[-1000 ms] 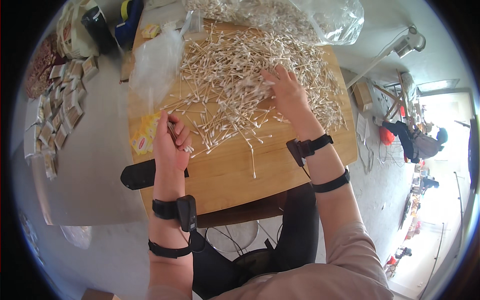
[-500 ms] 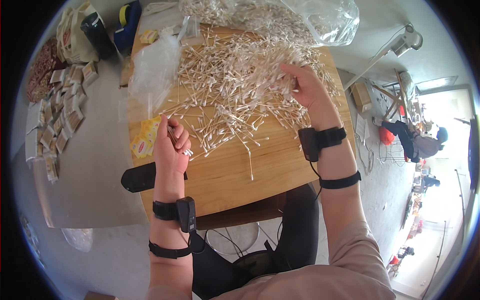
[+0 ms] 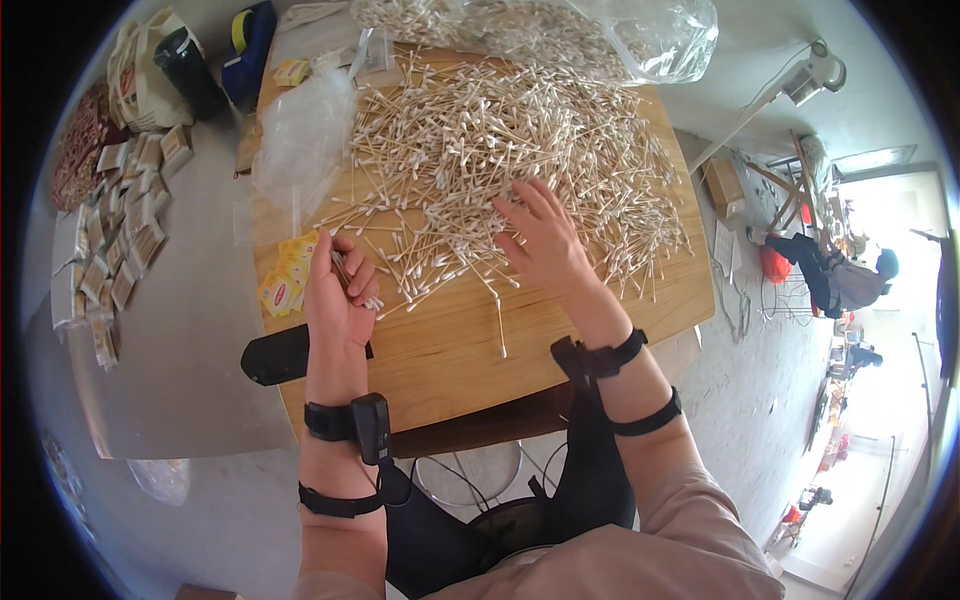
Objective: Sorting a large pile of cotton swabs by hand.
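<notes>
A wide heap of cotton swabs [image 3: 470, 130], wooden sticks with white tips, covers much of the wooden table [image 3: 450, 365]. My left hand [image 3: 340, 285] is closed around a small bunch of cotton swabs, whose white tips poke out at the heel of the palm. Over the near side of the heap, my right hand [image 3: 545, 235] has its fingers spread, and I see nothing in its grasp. Yellow printed cards [image 3: 288, 280] lie just left of my left hand. One stray cotton swab [image 3: 501, 325] points toward me at the heap's front.
Clear plastic bags [image 3: 300, 150] lie left of the heap; a big clear sack of swabs [image 3: 560, 35] stands behind it. Packed swab bundles [image 3: 125, 225] sit on the grey surface at left, near a dark cup [image 3: 188, 72] and a blue tape dispenser [image 3: 248, 60]. Another person [image 3: 850, 280] sits far right.
My right hand has come from the heap's right side toward me and leftward, its fingers now spread. Swabs lie more widely spread at the right. My left hand has stayed nearly still.
</notes>
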Motion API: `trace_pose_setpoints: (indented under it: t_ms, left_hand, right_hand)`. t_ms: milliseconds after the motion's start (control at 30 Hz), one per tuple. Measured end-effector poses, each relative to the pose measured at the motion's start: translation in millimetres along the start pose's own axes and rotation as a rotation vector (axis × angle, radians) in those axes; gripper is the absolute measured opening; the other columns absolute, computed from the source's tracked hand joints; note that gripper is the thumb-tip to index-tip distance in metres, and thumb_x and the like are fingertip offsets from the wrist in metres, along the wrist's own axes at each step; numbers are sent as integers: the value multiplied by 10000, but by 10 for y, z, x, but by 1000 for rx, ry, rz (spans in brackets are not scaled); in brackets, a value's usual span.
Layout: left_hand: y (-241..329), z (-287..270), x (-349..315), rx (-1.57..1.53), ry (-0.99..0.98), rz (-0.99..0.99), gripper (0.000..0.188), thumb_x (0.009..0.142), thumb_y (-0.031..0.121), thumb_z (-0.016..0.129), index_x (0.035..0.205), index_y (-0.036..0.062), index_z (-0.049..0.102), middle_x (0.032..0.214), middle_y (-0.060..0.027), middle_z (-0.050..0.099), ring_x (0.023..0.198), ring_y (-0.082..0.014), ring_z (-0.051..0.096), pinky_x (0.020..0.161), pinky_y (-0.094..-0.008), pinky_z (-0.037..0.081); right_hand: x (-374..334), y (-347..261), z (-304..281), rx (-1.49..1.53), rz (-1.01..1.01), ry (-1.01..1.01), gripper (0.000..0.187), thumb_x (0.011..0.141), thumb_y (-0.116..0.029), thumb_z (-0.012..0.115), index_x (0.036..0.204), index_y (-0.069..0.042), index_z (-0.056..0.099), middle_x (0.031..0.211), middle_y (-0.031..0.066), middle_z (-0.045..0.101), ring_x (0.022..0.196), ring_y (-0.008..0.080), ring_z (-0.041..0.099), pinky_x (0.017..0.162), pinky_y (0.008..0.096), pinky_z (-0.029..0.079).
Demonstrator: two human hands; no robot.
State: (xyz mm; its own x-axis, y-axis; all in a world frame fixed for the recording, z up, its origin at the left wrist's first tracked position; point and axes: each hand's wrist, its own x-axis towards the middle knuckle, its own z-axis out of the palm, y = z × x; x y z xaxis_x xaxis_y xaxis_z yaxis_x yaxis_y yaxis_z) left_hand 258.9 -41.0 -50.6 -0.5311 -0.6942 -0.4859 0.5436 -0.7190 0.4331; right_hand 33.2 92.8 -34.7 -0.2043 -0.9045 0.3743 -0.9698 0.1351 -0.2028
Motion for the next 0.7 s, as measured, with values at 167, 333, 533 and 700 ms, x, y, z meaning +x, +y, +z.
trace_pose_setpoints:
  t_ms: [167,333,533,700]
  left_hand:
    - [11,18,-16,-17,7,-8,295,964,353,464,810,104,500,595,14,393,440,-66,305,366,-198,212]
    - [-46,-8,25,-72,-38,-45,295,970,345,453,810,102,503,599,13,403,440,-66,307,366,-198,214]
    - [-39,-12,16,-80,-52,-64,297,973,341,442,809,103,507,594,18,408,433,-66,310,368,-197,218]
    - [-21,-9,-9,-74,-83,-71,296,985,324,413,804,109,507,600,20,400,435,-60,311,359,-188,226]
  right_hand:
    - [96,-50,-118,122,172,72,158,795,-91,626,949,-85,661,1044,107,600,1005,311,548,859,400,472]
    - [564,189,-33,70,142,107,156,774,-40,606,903,-102,670,910,66,583,893,270,545,795,385,481]
    - [823,317,13,-268,-107,-75,236,702,20,581,883,-124,628,923,45,565,969,235,536,809,346,497]
    - [853,350,-26,-39,-22,72,159,723,-28,639,860,-105,654,910,46,581,889,220,564,759,328,494]
